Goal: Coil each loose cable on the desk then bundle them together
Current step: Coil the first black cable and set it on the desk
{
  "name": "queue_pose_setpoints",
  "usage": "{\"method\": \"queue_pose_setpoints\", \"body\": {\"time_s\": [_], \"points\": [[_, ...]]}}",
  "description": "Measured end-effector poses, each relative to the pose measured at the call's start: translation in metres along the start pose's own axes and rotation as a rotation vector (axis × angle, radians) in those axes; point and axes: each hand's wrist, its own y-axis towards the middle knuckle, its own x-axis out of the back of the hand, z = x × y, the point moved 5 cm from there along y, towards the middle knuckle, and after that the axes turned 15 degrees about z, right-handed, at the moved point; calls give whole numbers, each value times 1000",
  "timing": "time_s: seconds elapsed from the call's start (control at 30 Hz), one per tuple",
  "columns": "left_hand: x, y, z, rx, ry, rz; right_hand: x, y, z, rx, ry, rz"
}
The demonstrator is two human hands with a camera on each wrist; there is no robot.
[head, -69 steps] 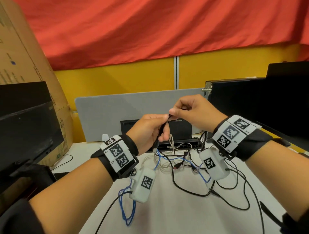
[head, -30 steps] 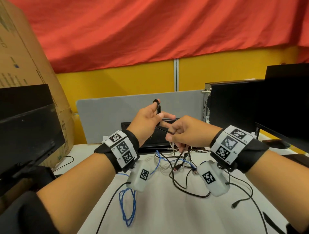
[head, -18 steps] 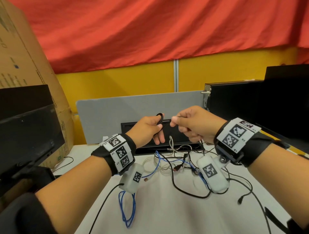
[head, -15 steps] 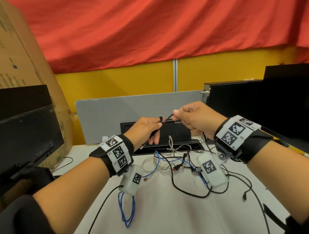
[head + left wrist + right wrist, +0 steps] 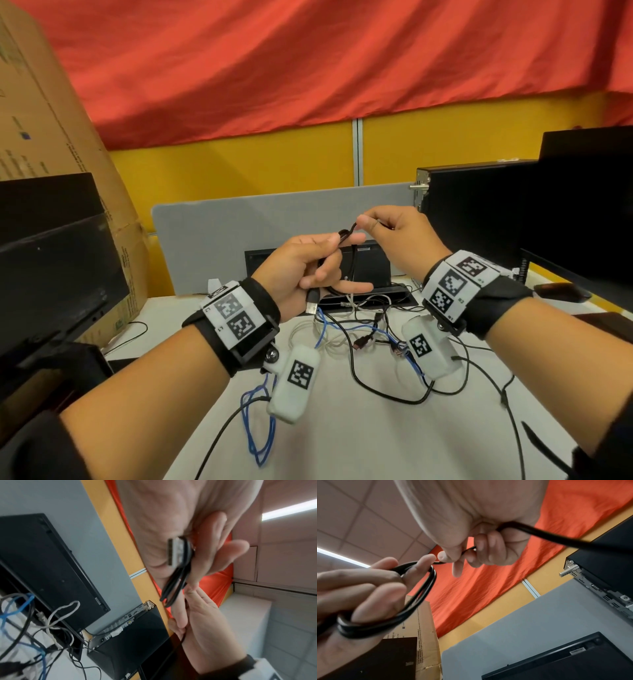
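Left hand (image 5: pixel 301 270) grips the coiled black USB cable (image 5: pixel 412 597); right hand (image 5: pixel 397 240) pinches its strand above tangled blue cable (image 5: pixel 255 428) and white cable (image 5: pixel 56 616) on the desk (image 5: pixel 342 438).

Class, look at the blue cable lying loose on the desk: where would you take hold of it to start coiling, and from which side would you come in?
Probably pinch the blue cable at the long narrow loop lying on bare desk near the person, reaching straight down from above. That loop lies apart from the others, while its far stretch runs into the tangle of black and white cables. Both hands are busy with the black cable.
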Motion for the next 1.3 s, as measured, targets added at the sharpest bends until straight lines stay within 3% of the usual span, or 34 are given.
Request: {"method": "queue_pose_setpoints", "body": {"time_s": [0.17,0.27,0.4,0.57,0.67,0.9,1.3], "points": [[-9,4,1,-18,-93,78,-11,1,-3,-8,0,84],[-7,6,-3,-73,-136,50,-24,0,-8,-37,-53,201],[-1,7,-3,-99,-184,-26,-34,-4,-22,-172,52,332],[7,8,-10,-183,-250,-119,-48,-15,-23,-178,-251,524],[12,10,-16,-238,-265,-181,-59,-20,-16,-178,-318,596],[26,11,-25,-357,-124,-273,-56,-24,13,-60,-341,600],[23,5,-15,-139,361,-172,-23,-20,33,-54,-108,513]]}}
